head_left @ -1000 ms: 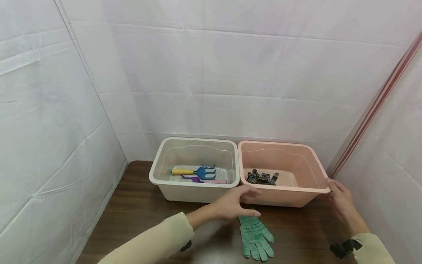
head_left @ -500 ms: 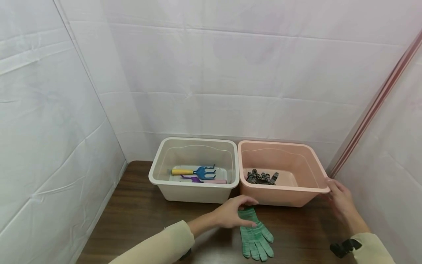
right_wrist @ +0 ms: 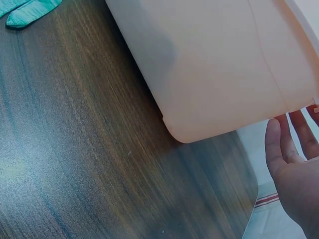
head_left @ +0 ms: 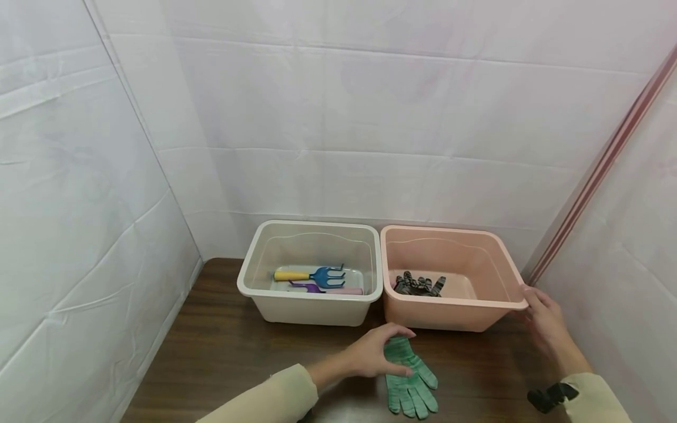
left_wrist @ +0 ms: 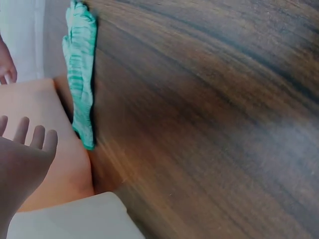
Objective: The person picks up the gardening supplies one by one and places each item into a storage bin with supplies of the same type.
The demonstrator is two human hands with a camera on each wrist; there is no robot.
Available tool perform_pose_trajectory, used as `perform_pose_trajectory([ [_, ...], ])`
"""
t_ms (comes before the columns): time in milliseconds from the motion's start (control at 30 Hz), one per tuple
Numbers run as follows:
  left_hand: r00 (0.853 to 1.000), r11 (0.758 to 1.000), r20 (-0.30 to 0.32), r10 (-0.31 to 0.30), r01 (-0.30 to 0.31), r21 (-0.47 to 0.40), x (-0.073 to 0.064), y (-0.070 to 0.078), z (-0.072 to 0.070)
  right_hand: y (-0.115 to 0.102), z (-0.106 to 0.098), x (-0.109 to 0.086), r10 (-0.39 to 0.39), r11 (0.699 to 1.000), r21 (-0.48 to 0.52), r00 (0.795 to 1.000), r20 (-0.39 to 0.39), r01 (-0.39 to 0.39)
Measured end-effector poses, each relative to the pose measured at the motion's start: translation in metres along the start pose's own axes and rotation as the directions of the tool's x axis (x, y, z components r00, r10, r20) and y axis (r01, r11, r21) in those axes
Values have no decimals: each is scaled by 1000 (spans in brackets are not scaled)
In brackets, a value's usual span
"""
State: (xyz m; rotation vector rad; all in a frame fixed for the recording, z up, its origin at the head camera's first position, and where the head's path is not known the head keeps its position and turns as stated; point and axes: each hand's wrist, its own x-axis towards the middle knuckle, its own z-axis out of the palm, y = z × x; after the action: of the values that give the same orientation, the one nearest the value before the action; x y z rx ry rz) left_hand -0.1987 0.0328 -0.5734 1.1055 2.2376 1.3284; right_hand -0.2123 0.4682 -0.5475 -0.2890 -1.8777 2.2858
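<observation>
A green knitted glove lies on the table in front of the pink bin, its fingers toward the near edge. My left hand hovers over the glove's cuff, thumb and fingers spread apart with nothing between them. In the left wrist view, that hand is apart from the glove. My right hand holds the pink bin's right front rim corner. The right wrist view shows its fingers against the bin's end wall. Inside the pink bin lies a dark striped glove.
Left of the pink bin stands a white bin, close beside it. It contains a blue hand rake with a yellow handle and a purple tool with a pink handle. White sheeting encloses the brown table.
My left hand has come down and nearer, from the pink bin's front to over the green glove's cuff. My right hand has stayed on the bin's corner.
</observation>
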Motion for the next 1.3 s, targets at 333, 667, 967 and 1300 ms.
perform_pose_trajectory([
  [333,1000,1000,-2,-29,29,1,0,-10,8,0,0,0,-13,1000,9,1000,1,13],
  [667,996,996,10,-83,83,26,4,-16,13,0,0,0,-15,1000,-14,1000,-6,15],
  [967,989,990,56,-139,136,46,4,-22,19,2,-1,2,10,998,-61,1000,-25,-12],
  [1300,986,981,78,-151,139,135,4,-28,26,2,0,0,13,999,-51,1000,-24,-14],
])
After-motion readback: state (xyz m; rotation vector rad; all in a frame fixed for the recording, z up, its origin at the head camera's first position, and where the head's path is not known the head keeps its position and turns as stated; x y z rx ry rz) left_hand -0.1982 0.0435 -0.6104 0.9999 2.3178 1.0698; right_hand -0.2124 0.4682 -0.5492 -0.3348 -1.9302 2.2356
